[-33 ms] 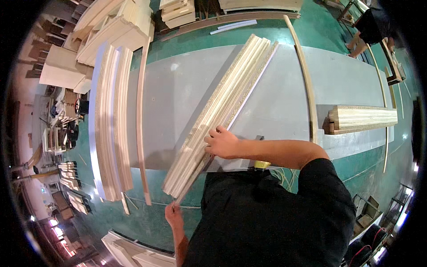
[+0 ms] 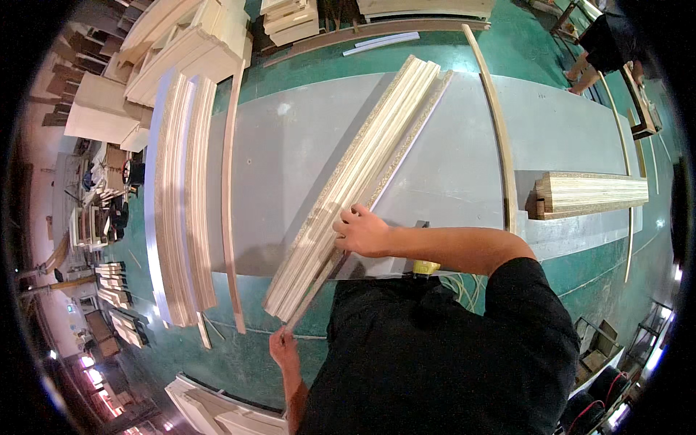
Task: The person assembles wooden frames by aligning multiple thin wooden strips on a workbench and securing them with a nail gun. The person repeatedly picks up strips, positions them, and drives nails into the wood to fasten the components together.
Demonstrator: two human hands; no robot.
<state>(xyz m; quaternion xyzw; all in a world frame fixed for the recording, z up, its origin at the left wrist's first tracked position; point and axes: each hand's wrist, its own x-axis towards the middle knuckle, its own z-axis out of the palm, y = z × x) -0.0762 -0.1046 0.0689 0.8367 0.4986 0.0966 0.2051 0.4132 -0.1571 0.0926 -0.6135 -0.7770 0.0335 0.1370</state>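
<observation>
A bundle of long pale wooden strips (image 2: pixel 362 138) lies slantwise across the grey tabletop (image 2: pixel 275 174). Along its right side runs a single thin strip with a white edge (image 2: pixel 413 138), a narrow gap between them toward the far end. My left hand (image 2: pixel 284 348) is closed in a pinch on the near end of this strip, beyond the table's front edge. Bent fingers of my right hand (image 2: pixel 362 232) lie over the bundle's right side and the strip; part of the grip is hidden beneath them.
Two stacks of strips (image 2: pixel 170 203) stand at the left beside a long batten (image 2: pixel 230 196). Another batten (image 2: pixel 496 130) crosses the table right of the bundle. A shorter wood stack (image 2: pixel 591 194) lies farther right. A yellow tape measure (image 2: pixel 426 268) is at my waist. Another person (image 2: pixel 609 43) is at upper right.
The white-edged strip has shifted slightly away from the bundle, widening the gap at the far end. Both my hands stay in nearly the same places.
</observation>
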